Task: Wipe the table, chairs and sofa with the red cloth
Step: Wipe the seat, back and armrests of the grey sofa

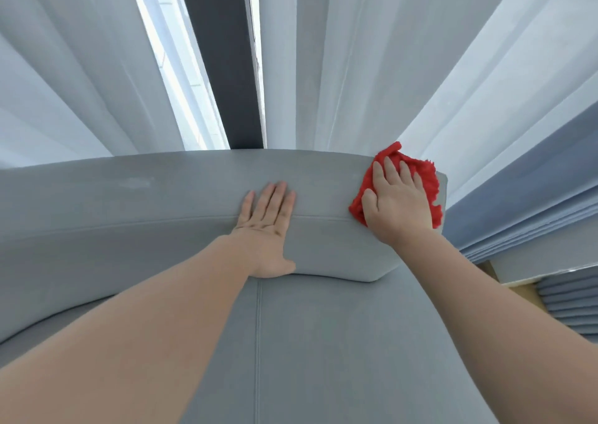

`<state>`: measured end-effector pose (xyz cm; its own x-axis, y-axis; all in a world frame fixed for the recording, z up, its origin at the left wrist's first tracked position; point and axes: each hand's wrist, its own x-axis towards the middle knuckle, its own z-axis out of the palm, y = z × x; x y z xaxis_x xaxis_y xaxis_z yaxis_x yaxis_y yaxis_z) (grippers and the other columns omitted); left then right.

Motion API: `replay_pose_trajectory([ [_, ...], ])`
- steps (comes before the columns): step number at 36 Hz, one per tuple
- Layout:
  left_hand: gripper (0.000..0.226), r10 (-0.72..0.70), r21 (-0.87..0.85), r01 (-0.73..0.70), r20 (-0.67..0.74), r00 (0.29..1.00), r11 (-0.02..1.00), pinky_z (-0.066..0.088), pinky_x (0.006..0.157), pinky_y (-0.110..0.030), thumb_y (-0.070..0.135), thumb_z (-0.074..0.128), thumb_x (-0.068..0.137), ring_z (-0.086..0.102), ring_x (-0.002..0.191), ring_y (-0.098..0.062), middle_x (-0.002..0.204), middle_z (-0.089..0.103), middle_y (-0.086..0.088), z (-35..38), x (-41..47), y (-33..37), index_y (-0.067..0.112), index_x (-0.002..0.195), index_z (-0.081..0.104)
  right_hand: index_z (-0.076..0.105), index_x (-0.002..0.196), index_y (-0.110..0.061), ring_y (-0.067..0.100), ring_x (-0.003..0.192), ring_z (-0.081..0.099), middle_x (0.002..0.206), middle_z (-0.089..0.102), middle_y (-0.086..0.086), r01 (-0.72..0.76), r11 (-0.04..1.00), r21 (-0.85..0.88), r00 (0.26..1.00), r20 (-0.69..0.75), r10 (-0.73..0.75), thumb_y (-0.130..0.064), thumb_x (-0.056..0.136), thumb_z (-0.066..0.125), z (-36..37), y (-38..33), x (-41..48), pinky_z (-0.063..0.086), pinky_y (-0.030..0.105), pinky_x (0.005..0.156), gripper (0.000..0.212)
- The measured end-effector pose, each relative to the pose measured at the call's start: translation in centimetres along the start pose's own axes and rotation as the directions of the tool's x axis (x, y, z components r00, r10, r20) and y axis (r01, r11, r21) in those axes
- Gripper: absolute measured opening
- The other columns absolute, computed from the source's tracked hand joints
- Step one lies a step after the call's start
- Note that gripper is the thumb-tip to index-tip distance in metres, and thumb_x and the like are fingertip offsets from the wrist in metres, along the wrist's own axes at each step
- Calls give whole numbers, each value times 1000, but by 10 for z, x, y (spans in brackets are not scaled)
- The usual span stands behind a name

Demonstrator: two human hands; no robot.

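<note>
Atop the grey fabric sofa backrest (161,213), the crumpled red cloth (428,177) lies pressed under the flat, straight-fingered right grip (396,203), the left grip (268,226) equally flat nearby.

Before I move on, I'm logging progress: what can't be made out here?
Head view:
middle of the red cloth, under the right hand;
left end and front of the sofa, past the left and bottom edges;
table and chairs, out of frame;
dust, too fine.

head cam looks down+fwd, close over sofa backrest (161,203), curtains (356,67) behind.
</note>
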<state>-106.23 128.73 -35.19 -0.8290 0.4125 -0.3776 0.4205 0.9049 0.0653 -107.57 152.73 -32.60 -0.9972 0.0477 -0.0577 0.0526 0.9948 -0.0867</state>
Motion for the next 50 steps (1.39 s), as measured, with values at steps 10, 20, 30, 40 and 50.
replay_pose_trajectory([
  [10,122,60,-1,-60,-55,997,998,-38,98,-44,62,47,67,-55,121,-18,125,-63,0,4,6,-4,21,122,-54,23,151,-9,32,145,14,159,18,11,46,998,-46,999,-10,-46,-40,86,10,2,-55,17,8,45,119,73],
  [20,119,107,-13,-108,-62,992,994,-42,93,-43,58,47,69,-57,118,-18,129,-60,-2,4,8,-9,22,121,-54,37,145,-5,33,141,27,153,33,15,53,999,-1,994,-96,-53,-40,84,16,6,-56,17,16,46,117,73],
  [30,96,119,-55,-133,-197,973,990,-22,113,-36,33,47,84,-32,139,-15,151,-31,0,2,-28,-18,14,146,-23,34,147,-10,28,143,25,154,31,11,56,997,61,993,-105,-49,-43,82,18,7,-46,21,14,42,118,74],
  [40,94,-474,-41,475,-178,862,879,-24,111,-29,33,46,86,-26,142,-20,143,-38,-4,39,-168,-157,7,143,-24,31,147,-15,32,145,13,158,21,11,-168,986,2,986,-18,168,-50,82,16,1,-61,19,7,53,117,75],
  [50,106,-521,-13,523,-106,847,853,-17,115,-37,46,51,83,-27,141,-23,153,-31,-8,38,-166,-224,13,143,-31,22,150,-6,32,145,16,158,19,13,-143,989,-35,989,-54,141,-38,80,14,9,-82,16,10,49,118,77],
])
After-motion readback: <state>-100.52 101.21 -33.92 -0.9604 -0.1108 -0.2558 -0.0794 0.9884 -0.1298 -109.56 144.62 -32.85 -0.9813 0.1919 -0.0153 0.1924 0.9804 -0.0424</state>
